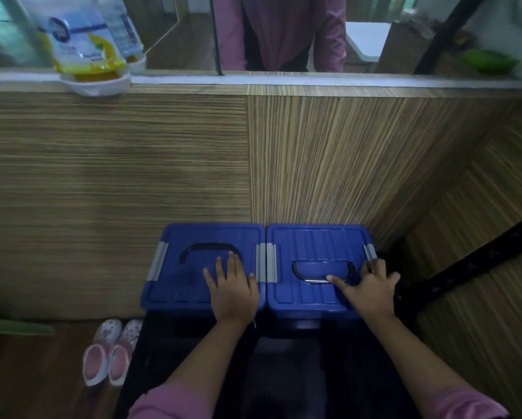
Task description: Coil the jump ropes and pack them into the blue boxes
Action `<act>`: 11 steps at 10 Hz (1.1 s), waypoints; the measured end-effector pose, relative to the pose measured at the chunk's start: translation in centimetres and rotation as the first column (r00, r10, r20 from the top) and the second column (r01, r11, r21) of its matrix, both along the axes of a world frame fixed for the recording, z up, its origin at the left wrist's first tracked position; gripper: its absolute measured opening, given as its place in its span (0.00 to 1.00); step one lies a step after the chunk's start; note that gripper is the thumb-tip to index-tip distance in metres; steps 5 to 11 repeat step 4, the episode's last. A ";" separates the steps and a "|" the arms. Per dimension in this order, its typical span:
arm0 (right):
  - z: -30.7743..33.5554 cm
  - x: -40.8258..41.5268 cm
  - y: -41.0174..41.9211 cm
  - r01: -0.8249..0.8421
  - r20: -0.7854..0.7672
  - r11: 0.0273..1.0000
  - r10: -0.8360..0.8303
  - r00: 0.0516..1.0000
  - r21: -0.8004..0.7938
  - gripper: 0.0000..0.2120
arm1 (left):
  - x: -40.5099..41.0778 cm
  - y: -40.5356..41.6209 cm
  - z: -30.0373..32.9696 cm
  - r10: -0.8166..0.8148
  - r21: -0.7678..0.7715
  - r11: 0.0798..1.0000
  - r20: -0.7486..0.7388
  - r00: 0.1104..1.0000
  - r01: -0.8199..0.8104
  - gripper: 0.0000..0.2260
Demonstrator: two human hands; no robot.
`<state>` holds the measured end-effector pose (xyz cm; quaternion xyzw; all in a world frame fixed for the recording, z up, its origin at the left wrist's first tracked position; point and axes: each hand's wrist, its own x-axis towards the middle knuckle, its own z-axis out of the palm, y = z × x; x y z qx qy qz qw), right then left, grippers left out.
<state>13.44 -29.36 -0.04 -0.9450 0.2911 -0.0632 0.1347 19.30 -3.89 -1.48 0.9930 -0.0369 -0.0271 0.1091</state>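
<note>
Two lidded blue boxes set touching side by side; left hand laid flat, right hand spread, fingers straight, nothing held

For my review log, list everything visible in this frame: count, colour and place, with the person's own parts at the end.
blue plastic lidded boxes: two, blue with grey side latches, side by side on a dark stand, lids on.
recessed carry handles: two, dark, one in each lid.
pink and white clogs: one pair, on the floor left of the stand.
yellow and white refill pouch: one, in a white holder on the ledge, upper left.
striped wood-grain wall panel: brown, behind the boxes.
jump ropes: none in view.
left hand: flat on the left lid, fingers straight.
right hand: on the right lid, fingers spread near the right latch.
pink sleeves: two, bottom edge.
</note>
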 end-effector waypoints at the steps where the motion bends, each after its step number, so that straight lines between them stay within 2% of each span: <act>1: -0.3 -0.3 0.6 0.024 -0.054 0.997 -0.027 0.998 -0.067 0.43 | -0.1 0.2 0.3 -0.004 0.011 1.000 -0.071 0.997 0.005 0.28; 2: 0.0 -0.8 3.0 -0.033 -0.024 0.988 0.030 0.999 -0.150 0.37 | 0.2 0.7 0.7 -0.044 -0.057 0.998 -0.063 0.997 0.041 0.28; 3: -0.5 -1.8 6.0 -0.214 0.201 0.961 0.247 0.948 -0.172 0.23 | -1.8 2.3 0.6 -0.113 -0.204 0.970 0.094 0.989 0.130 0.27; 4: -1.6 -4.9 9.4 -0.377 0.368 0.924 0.372 0.852 -0.061 0.23 | -5.0 4.1 0.3 -0.132 -0.409 0.887 0.218 0.967 0.213 0.26; 11: -1.6 -4.9 9.4 -0.377 0.368 0.924 0.372 0.852 -0.061 0.23 | -5.0 4.1 0.3 -0.132 -0.409 0.887 0.218 0.967 0.213 0.26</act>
